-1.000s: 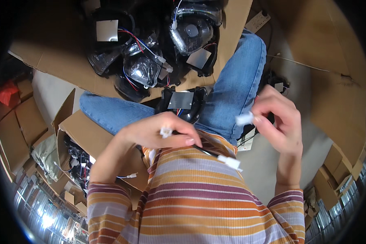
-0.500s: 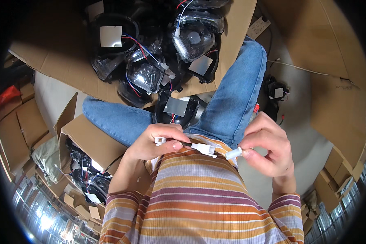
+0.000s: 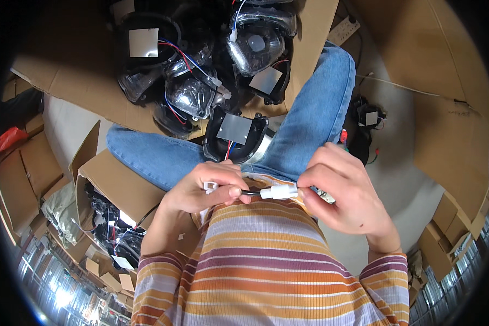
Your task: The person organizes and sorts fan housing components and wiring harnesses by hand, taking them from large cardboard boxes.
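- Over the striped shirt [image 3: 263,255], the left hand [image 3: 214,187] has its grip pinched on a black cable [image 3: 251,193], the right hand [image 3: 339,190] its grip on a white plug [image 3: 290,191].
- Also over the shirt, the cable's blocky white connector [image 3: 267,193] meets the plug end to end; half a second ago a gap parted them.
- Beyond the shirt's hem sits a black lamp housing [image 3: 212,142].

The top [image 3: 266,255] carries horizontal stripes of orange, mustard, plum and pale lilac, parted by thin white lines. In front of the top, the connector [image 3: 279,192] is white and its cable [image 3: 250,193] black; beyond the top come faded blue jeans [image 3: 321,103] and a black housing [image 3: 212,136] with a silver-grey plate [image 3: 234,128], and farther from it plain brown cardboard [image 3: 87,81].
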Tool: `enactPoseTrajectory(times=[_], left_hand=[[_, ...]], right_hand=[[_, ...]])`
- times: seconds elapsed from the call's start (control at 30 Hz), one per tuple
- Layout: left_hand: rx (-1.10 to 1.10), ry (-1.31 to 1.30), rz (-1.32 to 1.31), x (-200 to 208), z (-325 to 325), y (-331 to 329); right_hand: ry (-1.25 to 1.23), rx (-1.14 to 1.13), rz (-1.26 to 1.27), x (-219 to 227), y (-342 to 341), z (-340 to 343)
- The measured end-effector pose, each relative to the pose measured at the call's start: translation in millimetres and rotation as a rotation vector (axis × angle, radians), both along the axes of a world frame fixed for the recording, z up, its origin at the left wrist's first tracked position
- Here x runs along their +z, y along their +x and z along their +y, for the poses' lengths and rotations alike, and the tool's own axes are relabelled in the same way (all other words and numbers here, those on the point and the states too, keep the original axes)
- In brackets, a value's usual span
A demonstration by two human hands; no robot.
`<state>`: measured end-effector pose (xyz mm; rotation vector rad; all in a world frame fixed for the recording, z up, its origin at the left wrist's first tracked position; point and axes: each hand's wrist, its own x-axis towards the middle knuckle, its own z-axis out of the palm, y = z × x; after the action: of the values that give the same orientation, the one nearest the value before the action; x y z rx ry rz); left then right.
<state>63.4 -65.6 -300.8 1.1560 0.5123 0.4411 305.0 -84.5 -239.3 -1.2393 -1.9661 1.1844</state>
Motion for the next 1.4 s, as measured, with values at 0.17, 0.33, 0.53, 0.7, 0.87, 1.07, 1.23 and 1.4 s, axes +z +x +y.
enactPoseTrajectory(times=[0.17,0.33,0.53,0.7,0.87,1.07,1.23,1.4], left_hand=[[0.047,-0.220,0.052,7,3,3],[0.576,-0.275,0.293,47,-19,-24],[1.120,0.486,0.506,155,-128,-171],[1.664,0.355,1.174,264,-221,-232],[0.780,0.456,1.872,216,-190,-256],[0.539,0.801,1.212,73,17,-123],[0.185,1.406,1.347,-6,141,-47],[0.034,1.665,1.300,-79,168,-36]], right_hand=[[0.013,-0.060,0.018,1,-2,3],[-0.103,-0.222,0.197,0,18,0],[-0.348,-0.168,0.098,-4,24,-23],[-0.338,0.122,0.066,-19,-1,-21],[-0.240,0.168,0.046,-22,-8,-12],[-0.258,0.077,0.060,-26,-11,-8],[-0.177,0.060,0.128,-24,-12,-22],[-0.394,-0.131,0.073,-20,-12,-49]])
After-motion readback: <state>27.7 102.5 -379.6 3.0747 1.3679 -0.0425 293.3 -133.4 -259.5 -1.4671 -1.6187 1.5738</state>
